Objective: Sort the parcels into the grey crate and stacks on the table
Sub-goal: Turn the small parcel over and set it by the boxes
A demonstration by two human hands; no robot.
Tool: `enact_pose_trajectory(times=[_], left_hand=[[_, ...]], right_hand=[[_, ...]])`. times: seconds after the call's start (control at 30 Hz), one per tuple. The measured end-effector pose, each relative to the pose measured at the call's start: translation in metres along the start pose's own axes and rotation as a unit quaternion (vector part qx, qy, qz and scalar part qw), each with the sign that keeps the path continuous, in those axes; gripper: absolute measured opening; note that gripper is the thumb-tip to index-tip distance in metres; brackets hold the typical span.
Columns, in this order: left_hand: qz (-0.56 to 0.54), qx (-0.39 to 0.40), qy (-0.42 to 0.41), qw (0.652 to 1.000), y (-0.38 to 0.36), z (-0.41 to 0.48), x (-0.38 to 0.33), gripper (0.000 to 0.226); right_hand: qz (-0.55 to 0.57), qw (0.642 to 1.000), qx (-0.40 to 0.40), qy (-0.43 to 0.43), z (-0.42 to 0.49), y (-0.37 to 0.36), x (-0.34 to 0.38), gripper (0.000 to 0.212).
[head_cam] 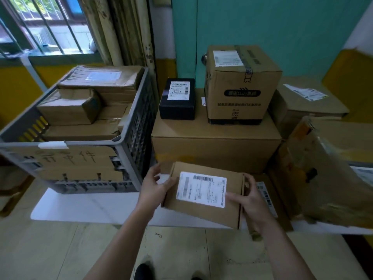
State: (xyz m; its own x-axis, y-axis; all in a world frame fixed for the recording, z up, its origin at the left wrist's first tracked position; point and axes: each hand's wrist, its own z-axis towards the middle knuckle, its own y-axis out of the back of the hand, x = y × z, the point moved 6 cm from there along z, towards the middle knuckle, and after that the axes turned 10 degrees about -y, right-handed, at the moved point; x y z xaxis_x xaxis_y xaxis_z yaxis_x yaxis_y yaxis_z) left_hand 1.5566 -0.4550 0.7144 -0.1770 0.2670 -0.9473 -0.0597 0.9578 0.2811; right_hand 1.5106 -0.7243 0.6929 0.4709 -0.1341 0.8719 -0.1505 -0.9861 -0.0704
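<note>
Our left hand [155, 186] grips the flat parcel [201, 216] by its left edge and our right hand [248, 199] pinches its right edge, above the worktop's [90, 207] near edge. Bare worktop lies at 9 o'clock. The full grey crate [139, 122] stands at 10, a large carton [214, 146] at 12, and a tilted carton [323, 174] crowds 3.

- The head view looks forward and down from above the table [84, 209] edge, wide-angle, lines bowing.
- Left hand [154, 186], right hand [248, 201] and parcel [201, 212] sit nearest, lower centre; crate [90, 143] farther, upper left.
</note>
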Motion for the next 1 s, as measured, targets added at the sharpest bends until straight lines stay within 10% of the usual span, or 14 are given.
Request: enact_pose_trajectory(times=[0.23,0.47,1.0], left_hand=[[-0.160,0.041,0.135,0.977,-0.026,-0.026,0.036,0.088],[-0.176,0.047,0.040,0.982,-0.013,-0.006,0.028,0.099],[-0.100,0.124,-0.053,0.986,-0.001,0.019,0.019,0.088]], right_hand=[[0.159,0.984,-0.039,-0.070,0.004,-0.014,-0.029,0.044],[-0.114,0.981,0.130,-0.090,-0.003,-0.044,-0.046,0.060],[-0.141,0.976,0.137,-0.093,0.011,-0.046,-0.034,0.051]])
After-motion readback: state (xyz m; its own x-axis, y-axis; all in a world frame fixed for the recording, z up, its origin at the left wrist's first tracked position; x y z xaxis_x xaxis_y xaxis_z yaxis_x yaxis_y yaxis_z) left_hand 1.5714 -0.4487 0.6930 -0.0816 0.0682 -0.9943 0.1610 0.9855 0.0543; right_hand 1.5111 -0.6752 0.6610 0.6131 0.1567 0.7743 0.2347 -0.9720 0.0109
